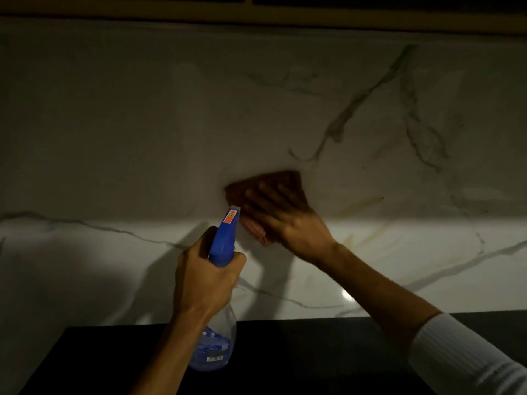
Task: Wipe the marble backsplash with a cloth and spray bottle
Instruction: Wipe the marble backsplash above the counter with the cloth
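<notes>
We see the right hand (288, 220) pressed flat, fingers spread, on a reddish-brown cloth (273, 186) against the veined marble backsplash (171, 109). The hand and cloth appear blurred. The left hand (205, 277) grips the neck of a spray bottle (216, 337), its blue trigger head (224, 240) aimed at the wall just beside the cloth. A white ribbed sleeve (462, 354) covers the right forearm. A dark counter (313, 352) lies below.

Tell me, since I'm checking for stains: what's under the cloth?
The marble backsplash. The right hand presses the cloth flat against it; the covered patch is hidden.
</notes>
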Motion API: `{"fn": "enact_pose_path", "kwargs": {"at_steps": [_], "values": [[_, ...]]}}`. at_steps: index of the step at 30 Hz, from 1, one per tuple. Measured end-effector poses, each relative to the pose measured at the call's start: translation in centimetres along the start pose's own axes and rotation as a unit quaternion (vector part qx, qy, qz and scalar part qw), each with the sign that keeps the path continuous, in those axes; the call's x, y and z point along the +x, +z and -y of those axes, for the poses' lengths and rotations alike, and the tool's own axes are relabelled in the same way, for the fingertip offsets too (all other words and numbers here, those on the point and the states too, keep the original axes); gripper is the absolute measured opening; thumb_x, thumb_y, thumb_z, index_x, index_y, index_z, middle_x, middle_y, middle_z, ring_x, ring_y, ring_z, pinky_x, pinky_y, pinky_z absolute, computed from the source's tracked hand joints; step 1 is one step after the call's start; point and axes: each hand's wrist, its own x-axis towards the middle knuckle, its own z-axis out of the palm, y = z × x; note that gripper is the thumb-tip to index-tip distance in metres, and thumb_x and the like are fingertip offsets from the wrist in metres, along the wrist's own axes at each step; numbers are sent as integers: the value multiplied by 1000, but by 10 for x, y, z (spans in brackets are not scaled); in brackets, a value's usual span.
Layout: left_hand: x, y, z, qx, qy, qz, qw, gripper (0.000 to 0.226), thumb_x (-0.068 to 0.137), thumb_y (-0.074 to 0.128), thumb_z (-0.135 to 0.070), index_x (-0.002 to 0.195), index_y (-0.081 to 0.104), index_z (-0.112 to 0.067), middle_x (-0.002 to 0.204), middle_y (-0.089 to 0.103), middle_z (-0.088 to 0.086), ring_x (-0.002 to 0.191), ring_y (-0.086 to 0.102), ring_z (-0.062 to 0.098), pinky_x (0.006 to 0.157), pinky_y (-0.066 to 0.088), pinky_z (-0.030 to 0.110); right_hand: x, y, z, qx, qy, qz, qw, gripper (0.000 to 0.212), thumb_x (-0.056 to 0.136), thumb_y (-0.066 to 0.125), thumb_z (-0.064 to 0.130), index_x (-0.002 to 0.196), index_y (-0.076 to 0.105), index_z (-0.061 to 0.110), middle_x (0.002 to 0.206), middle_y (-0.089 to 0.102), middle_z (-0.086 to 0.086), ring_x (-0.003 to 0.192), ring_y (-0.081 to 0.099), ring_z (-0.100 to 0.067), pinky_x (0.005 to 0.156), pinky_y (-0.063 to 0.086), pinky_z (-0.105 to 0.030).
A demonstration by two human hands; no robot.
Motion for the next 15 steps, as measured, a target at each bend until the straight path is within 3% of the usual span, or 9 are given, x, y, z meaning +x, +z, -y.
{"fn": "enact_pose_path", "kwargs": {"at_steps": [3, 6, 9, 12, 15], "values": [[1, 1, -3, 10, 12, -7, 1000, 21, 72, 70, -4, 68, 53, -15, 55, 52, 13, 49, 51, 31, 54, 56, 55, -14, 3, -1, -20, -80, 78, 994, 69, 83, 72, 17, 144, 42, 19, 151, 39, -4, 142, 29, -26, 117, 26, -47], [3, 0, -12, -4, 15, -16, 1000, 22, 73, 69, 0, 75, 57, -18, 59, 56, 19, 48, 53, 30, 56, 57, 55, 7, -17, -25, -30, -90, 47, 994, 60, 88, 62, 16, 144, 40, 19, 150, 40, -6, 141, 31, -29, 118, 20, -46], [6, 1, -19, -20, 23, -31, 999, 25, 73, 68, 2, 83, 61, -19, 67, 61, 21, 51, 57, 36, 59, 57, 57, 36, -48, -58, -39, 10, -31, 999, 56, 92, 57, 13, 145, 40, 15, 151, 38, -11, 141, 29, -34, 115, 25, -53], [8, 5, -25, -12, 45, -33, 998, 16, 73, 68, 0, 77, 60, -14, 62, 60, 19, 56, 58, 43, 59, 57, 54, 55, -70, -82, -13, 165, -157, 974, 47, 94, 54, 11, 140, 47, 11, 148, 41, -14, 139, 31, -34, 113, 31, -48], [8, 6, -34, 6, 53, -34, 998, 15, 73, 67, -2, 71, 55, -12, 49, 57, 3, 46, 60, 25, 51, 54, 37, 68, -66, -74, 20, 251, -227, 941, 50, 90, 51, 13, 140, 46, 7, 147, 41, -18, 139, 29, -37, 111, 33, -53]]}}
